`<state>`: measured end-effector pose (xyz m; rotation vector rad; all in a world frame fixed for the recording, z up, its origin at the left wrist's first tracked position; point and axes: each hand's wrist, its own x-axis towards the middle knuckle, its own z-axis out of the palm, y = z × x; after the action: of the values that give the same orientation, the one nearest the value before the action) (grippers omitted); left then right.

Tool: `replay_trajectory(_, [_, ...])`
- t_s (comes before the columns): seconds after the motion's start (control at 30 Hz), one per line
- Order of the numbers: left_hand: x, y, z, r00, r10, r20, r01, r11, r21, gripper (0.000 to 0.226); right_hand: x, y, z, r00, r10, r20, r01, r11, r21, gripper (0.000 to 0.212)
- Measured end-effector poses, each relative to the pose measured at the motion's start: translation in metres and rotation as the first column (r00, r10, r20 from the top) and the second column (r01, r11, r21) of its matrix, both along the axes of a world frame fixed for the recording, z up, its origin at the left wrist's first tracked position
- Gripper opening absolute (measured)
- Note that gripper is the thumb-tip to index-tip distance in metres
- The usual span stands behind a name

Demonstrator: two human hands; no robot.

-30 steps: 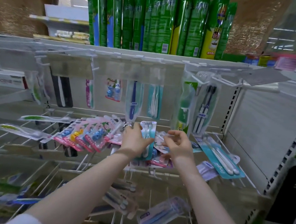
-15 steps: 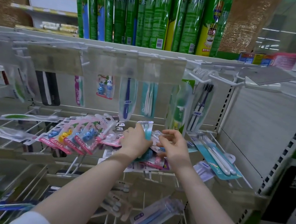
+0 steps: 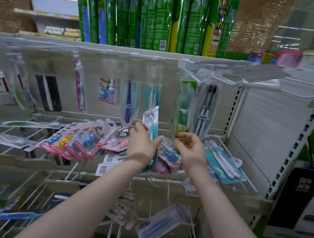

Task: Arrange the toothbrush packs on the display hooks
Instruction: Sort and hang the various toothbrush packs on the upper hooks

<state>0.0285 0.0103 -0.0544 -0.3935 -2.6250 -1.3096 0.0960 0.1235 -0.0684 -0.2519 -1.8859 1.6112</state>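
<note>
Two hands meet at the middle row of the display hooks (image 3: 225, 80). The left hand (image 3: 142, 147) has its fingers wrapped round one teal toothbrush pack (image 3: 151, 122), held upright just above the heap and not yet on a hook. The right hand (image 3: 191, 153) sits just beside it with its fingers curled inward. Whether they pinch a pack, a hook end or nothing, I cannot tell.

By my reading the job is partly done. The upper row looks sorted, with seven packs I can make out hanging straight:
- one black pack (image 3: 48, 92)
- one pink-and-green brush (image 3: 81, 91)
- one children's rabbit pack (image 3: 107, 90)
- one blue brush pack (image 3: 128, 103)
- one teal pack (image 3: 152, 94)
- one green pack (image 3: 184, 102)
- one dark twin-brush pack (image 3: 205, 107)

Further packs at the far left are too blurred to count.

The middle row is what remains:
- four pink packs (image 3: 77, 142) fan out overlapping one another
- two green-brush packs (image 3: 29, 124) lie flat on the wires to the left
- one large teal card (image 3: 224, 163) lies skewed at the right
- a jumble under the hands cannot be counted

Below, one blue-brush pack (image 3: 160, 223) hangs tilted. That row is too dim to judge. Green spray cans (image 3: 161, 15) line the top shelf.
</note>
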Motion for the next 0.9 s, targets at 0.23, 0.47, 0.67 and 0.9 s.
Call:
replay_trajectory(0.23, [0.032,0.025,0.005,1.0,0.012,-0.017,-0.009,0.991,0.131,0.044,0.021,0.027,0.004,0.998,-0.06,-0.036,0.062,0.997,0.041,0.015])
replay_trajectory(0.47, [0.042,0.039,0.004,0.998,-0.011,0.06,0.001,0.988,0.156,0.059,0.032,0.068,0.002,0.952,-0.303,0.044,0.269,0.895,0.355,0.023])
replay_trajectory(0.67, [0.041,0.046,0.003,0.993,0.024,0.117,-0.044,0.984,0.174,0.068,0.035,0.087,-0.005,0.748,-0.616,0.245,0.209,0.57,0.794,0.052])
replay_trajectory(0.9, [0.044,0.049,0.0,0.995,0.032,0.09,-0.051,0.975,0.215,0.086,0.037,0.095,-0.017,0.612,-0.675,0.412,0.05,0.553,0.832,0.067])
